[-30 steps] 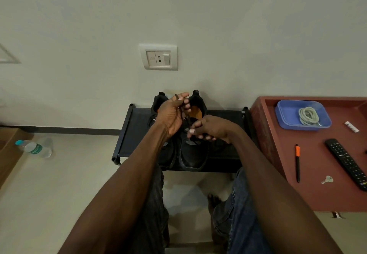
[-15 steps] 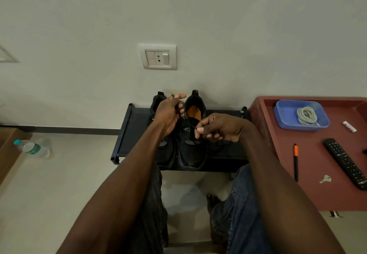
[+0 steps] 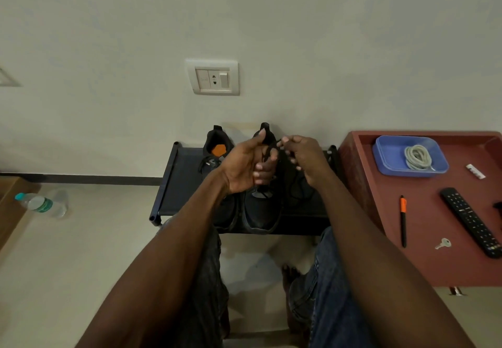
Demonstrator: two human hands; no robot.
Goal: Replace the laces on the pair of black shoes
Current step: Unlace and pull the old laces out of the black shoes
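Note:
Two black shoes stand side by side on a low black rack [image 3: 184, 184] against the wall. The left shoe [image 3: 218, 152] shows an orange insole. The right shoe [image 3: 260, 214] is partly hidden behind my hands. My left hand [image 3: 240, 169] is raised over the right shoe, palm turned toward me, its fingers curled round a black lace [image 3: 271, 148]. My right hand [image 3: 305, 157] pinches the same lace close beside it, above the shoe's heel. A coil of whitish laces [image 3: 417, 157] lies in a blue tray [image 3: 385, 164] on the right.
A red-brown table [image 3: 434, 260] at the right carries the tray, an orange-capped pen [image 3: 403, 220], a black remote [image 3: 471, 221], a key [image 3: 442, 243] and a small white piece [image 3: 475, 171]. A water bottle [image 3: 40, 204] lies on the floor at left. My knees are below the rack.
Both hands rose and came together over the right shoe's heel. My left hand shifted right and turned palm toward me, uncovering the left shoe. My right hand lifted from the shoe's tongue.

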